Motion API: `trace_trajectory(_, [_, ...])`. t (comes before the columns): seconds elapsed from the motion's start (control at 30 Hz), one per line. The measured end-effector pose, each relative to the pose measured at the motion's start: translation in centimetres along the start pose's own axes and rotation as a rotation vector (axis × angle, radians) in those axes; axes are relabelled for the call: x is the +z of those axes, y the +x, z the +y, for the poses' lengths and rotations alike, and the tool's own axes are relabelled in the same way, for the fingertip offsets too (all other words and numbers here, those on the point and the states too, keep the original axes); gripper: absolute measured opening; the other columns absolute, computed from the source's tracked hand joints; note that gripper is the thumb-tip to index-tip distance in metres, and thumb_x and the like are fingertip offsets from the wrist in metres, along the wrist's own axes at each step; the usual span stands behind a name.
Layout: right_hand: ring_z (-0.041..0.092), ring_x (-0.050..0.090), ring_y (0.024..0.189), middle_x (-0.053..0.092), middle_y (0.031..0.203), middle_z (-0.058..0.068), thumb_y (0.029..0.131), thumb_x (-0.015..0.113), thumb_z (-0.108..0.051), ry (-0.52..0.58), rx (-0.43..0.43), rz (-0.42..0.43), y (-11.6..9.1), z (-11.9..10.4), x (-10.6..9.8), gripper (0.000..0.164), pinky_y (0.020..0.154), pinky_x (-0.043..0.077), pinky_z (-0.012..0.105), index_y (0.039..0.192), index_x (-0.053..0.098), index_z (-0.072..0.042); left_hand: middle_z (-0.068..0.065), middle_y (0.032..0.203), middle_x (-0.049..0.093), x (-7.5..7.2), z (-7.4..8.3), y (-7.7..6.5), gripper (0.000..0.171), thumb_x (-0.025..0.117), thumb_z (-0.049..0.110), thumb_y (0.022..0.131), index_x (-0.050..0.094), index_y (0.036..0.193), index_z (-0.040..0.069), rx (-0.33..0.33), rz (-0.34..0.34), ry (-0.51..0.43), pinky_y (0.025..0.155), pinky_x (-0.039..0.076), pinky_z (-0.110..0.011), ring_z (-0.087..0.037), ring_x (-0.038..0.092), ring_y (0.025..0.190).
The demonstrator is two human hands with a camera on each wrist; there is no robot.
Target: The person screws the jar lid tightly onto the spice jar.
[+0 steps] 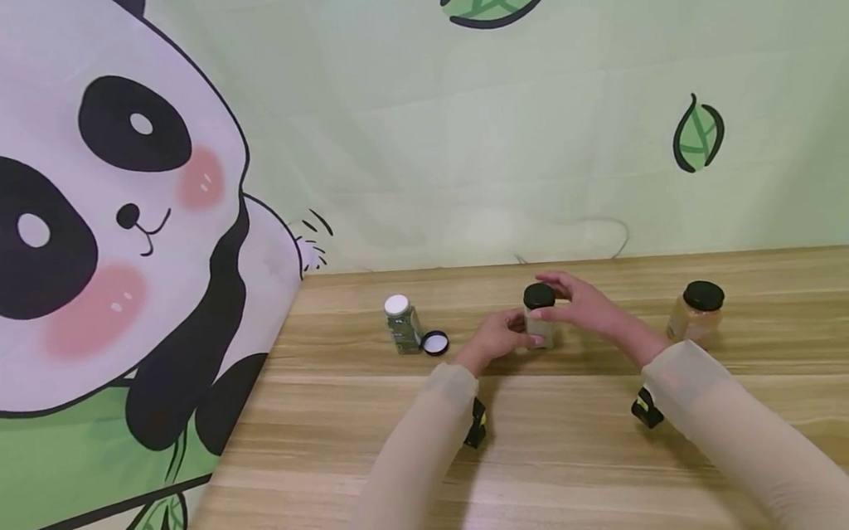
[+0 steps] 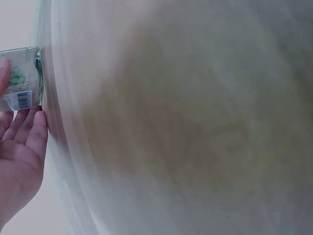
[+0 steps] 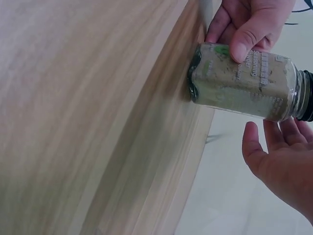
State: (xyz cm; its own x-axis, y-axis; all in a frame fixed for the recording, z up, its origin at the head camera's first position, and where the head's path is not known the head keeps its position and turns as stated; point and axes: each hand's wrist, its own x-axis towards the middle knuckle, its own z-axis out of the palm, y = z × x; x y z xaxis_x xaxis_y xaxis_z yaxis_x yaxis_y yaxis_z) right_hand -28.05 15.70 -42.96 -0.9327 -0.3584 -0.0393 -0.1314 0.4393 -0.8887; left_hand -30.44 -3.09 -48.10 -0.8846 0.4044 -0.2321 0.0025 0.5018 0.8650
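A clear glass spice jar point(image 1: 540, 331) with a black lid point(image 1: 539, 294) stands upright near the back of the table, its pale powder showing in the right wrist view. My left hand point(image 1: 499, 336) grips the jar's lower body, thumb across the label side. That label, with a barcode, faces the left wrist view on the jar point(image 2: 22, 81). Around the lid end my right hand point(image 1: 585, 306) is spread; in the right wrist view the right hand point(image 3: 288, 161) has its thumb apart from the glass and its fingers near the lid.
To the left, a green-labelled jar with a white top point(image 1: 403, 325) stands beside a loose black-rimmed cap point(image 1: 435, 343). A wider jar with a black lid point(image 1: 696, 314) stands at the right. The wooden table point(image 1: 560, 470) meets a green panda-print cloth point(image 1: 414, 133) behind.
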Motion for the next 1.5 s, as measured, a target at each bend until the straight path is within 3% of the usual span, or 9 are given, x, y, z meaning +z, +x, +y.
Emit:
trace_trajectory(0.23, [0.049,0.034,0.15,0.041,0.158,0.031,0.101,0.066,-0.019,0.018,-0.012,-0.031,0.1,-0.1,0.0,0.067,0.121,0.032,0.063,0.155,0.035,0.004,-0.015,0.139,0.067,-0.3,-0.1,0.3,0.054,0.078,0.017,0.09,0.061,0.139,0.004,0.026,-0.012,-0.015,0.114,0.048,-0.04,-0.029,0.061,0.134])
trace_trajectory(0.47, [0.048,0.036,0.149,0.041,0.157,0.031,0.102,0.064,-0.019,0.024,-0.011,-0.031,0.0,-0.1,-0.1,0.066,0.121,0.034,0.061,0.156,0.034,0.002,-0.017,0.153,0.054,-0.6,0.1,0.1,0.078,0.079,0.027,0.089,0.044,0.154,0.003,0.02,-0.019,0.013,0.12,0.042,-0.044,-0.031,0.05,0.144])
trace_trajectory(0.77, [0.05,0.04,0.146,0.046,0.153,0.032,0.101,0.064,-0.018,0.0,-0.032,-0.031,0.1,-0.2,0.0,0.061,0.119,0.035,0.064,0.153,0.04,0.002,-0.015,0.153,0.055,-0.7,0.5,-0.4,0.063,0.075,0.015,0.092,0.051,0.149,0.004,0.128,-0.006,-0.087,0.123,0.038,-0.045,-0.032,0.05,0.145])
trace_trajectory(1.13, [0.051,0.041,0.145,0.052,0.149,0.031,0.1,0.067,-0.021,-0.03,-0.008,0.013,0.2,-0.3,0.3,0.057,0.118,0.035,0.066,0.148,0.047,0.003,-0.013,0.151,0.057,-0.8,1.0,-0.5,0.058,0.075,0.016,0.094,0.054,0.147,0.007,0.088,0.015,-0.011,0.122,0.04,-0.044,-0.03,0.054,0.143])
trace_trajectory(1.5, [0.048,0.041,0.146,0.048,0.152,0.031,0.101,0.066,-0.025,-0.017,0.026,0.064,-0.1,-0.1,0.9,0.063,0.118,0.036,0.063,0.152,0.041,0.003,-0.014,0.151,0.057,-0.6,0.9,-0.2,0.055,0.075,0.015,0.094,0.057,0.145,0.007,0.089,0.008,-0.029,0.121,0.041,-0.043,-0.031,0.052,0.144])
